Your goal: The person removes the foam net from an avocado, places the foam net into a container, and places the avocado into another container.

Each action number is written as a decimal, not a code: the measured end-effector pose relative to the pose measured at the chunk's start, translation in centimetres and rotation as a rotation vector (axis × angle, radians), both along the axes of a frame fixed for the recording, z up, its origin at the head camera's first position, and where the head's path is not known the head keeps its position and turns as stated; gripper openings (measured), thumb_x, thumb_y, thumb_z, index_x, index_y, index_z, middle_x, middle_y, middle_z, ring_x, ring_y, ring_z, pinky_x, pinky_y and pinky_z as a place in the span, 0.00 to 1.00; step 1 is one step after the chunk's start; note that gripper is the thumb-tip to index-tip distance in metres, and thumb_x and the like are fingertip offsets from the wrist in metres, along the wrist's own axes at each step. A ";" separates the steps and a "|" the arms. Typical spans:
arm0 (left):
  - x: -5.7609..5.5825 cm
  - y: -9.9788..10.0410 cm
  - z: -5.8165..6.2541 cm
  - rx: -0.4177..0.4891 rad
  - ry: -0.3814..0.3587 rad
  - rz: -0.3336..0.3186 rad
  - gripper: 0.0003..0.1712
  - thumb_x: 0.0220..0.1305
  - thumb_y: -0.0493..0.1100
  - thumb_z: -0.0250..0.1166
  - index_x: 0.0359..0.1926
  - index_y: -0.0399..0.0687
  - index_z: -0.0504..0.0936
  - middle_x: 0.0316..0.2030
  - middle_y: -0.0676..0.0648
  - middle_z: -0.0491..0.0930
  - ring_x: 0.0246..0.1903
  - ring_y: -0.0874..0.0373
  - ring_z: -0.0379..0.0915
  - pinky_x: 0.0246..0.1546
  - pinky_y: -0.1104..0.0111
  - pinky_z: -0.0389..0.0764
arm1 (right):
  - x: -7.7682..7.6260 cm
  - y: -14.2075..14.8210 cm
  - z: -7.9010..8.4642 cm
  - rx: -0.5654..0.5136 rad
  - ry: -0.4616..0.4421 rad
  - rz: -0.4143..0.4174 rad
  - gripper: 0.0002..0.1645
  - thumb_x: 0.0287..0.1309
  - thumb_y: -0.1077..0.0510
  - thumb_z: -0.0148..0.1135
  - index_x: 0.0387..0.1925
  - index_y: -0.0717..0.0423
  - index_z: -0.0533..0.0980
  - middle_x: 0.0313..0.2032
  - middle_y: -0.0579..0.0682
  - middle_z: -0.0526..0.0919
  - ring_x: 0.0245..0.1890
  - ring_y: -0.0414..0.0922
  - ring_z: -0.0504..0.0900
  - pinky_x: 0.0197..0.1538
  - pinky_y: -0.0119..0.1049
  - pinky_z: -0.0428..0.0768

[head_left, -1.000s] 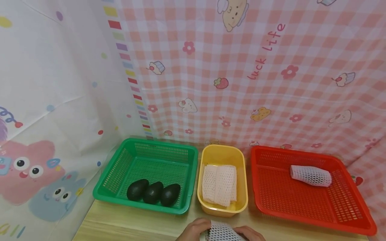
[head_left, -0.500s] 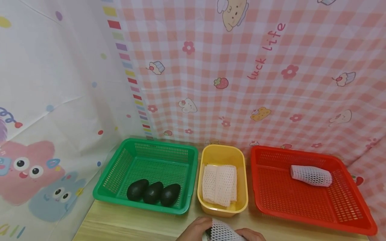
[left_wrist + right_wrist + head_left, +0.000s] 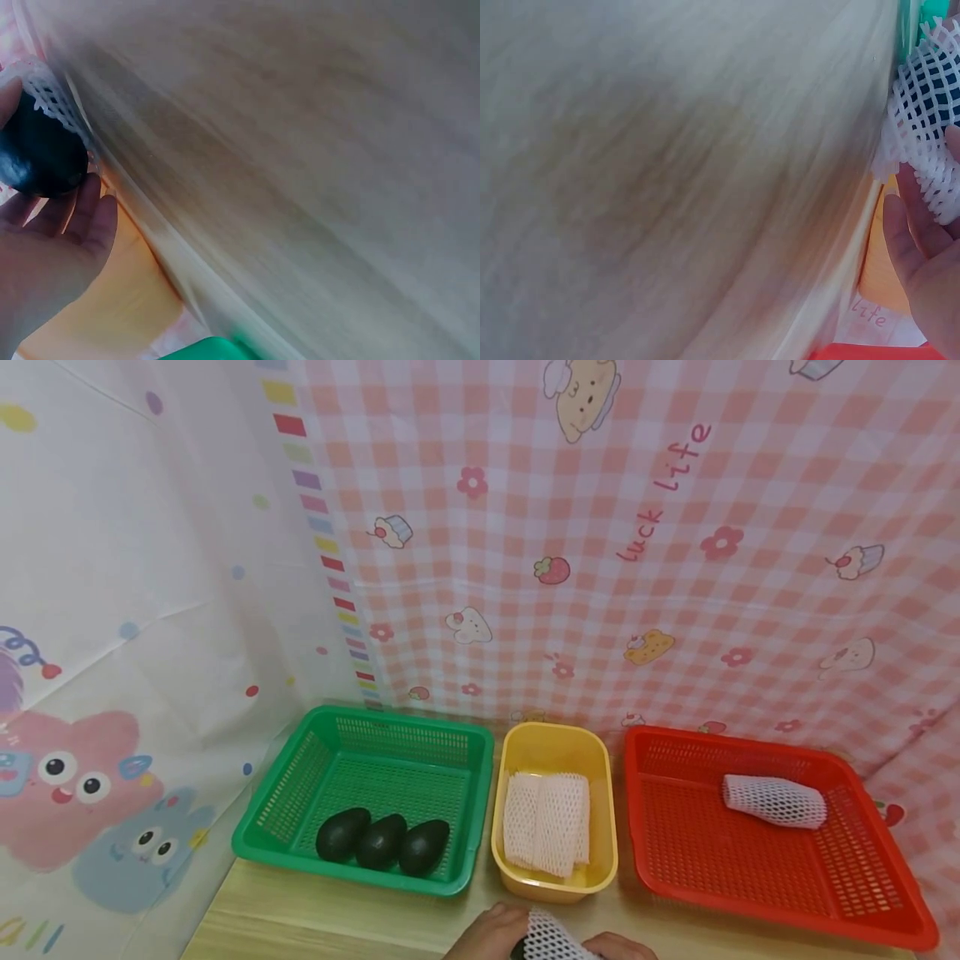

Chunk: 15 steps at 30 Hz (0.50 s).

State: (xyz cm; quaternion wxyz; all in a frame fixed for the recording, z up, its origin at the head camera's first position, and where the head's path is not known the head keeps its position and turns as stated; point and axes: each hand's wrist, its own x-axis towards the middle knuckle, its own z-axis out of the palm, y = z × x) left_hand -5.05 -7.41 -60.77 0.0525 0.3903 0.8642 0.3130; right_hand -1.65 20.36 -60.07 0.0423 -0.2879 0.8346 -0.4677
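At the near table edge, my left hand [image 3: 491, 933] grips a dark avocado [image 3: 41, 154] by its bare end, thumb on one side and fingers beneath. A white foam net sleeve [image 3: 551, 937] covers the rest of the fruit. My right hand [image 3: 618, 946] holds the net's other end; in the right wrist view its thumb and fingers pinch the mesh [image 3: 930, 112], with the dark fruit showing through. Both hands are partly cut off by the bottom of the head view.
A green basket [image 3: 360, 878] with three avocados [image 3: 382, 842] stands at left. The yellow bin [image 3: 555, 735] in the middle holds folded foam nets [image 3: 558, 822]. At right, a red basket [image 3: 720, 868] contains one netted item [image 3: 776, 800]. A checked cloth [image 3: 510, 527] hangs behind.
The net and both hands have shifted slightly at the table's near edge, and the net now stands a little more tilted. The baskets and bin have stayed put.
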 end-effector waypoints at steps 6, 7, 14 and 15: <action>0.0 -0.1 0.2 0.028 0.032 -0.019 0.24 0.61 0.57 0.74 0.52 0.49 0.84 0.49 0.55 0.83 0.51 0.66 0.74 0.53 0.73 0.76 | 0.1 0.1 0.1 0.013 0.011 -0.003 0.08 0.65 0.66 0.63 0.40 0.52 0.84 0.38 0.31 0.82 0.37 0.27 0.78 0.32 0.30 0.79; -0.1 -0.1 0.3 0.029 0.024 -0.025 0.23 0.61 0.56 0.74 0.52 0.49 0.84 0.49 0.55 0.83 0.51 0.66 0.74 0.54 0.73 0.76 | 0.1 0.1 0.2 0.017 0.005 -0.005 0.07 0.66 0.66 0.64 0.40 0.52 0.84 0.38 0.31 0.82 0.37 0.27 0.78 0.32 0.30 0.79; -0.4 -0.5 1.5 -0.014 -0.248 -0.015 0.29 0.62 0.54 0.75 0.60 0.47 0.83 0.56 0.54 0.83 0.58 0.64 0.75 0.59 0.67 0.77 | 0.3 0.5 0.3 0.037 0.001 -0.012 0.07 0.65 0.65 0.65 0.41 0.51 0.84 0.40 0.31 0.82 0.37 0.27 0.79 0.33 0.30 0.80; -0.4 -0.6 1.5 -0.012 -0.287 -0.008 0.30 0.62 0.54 0.75 0.61 0.46 0.82 0.56 0.53 0.83 0.58 0.63 0.75 0.60 0.66 0.77 | 0.3 0.5 0.3 0.038 0.001 -0.014 0.07 0.65 0.65 0.66 0.41 0.51 0.84 0.40 0.31 0.83 0.37 0.27 0.79 0.33 0.30 0.80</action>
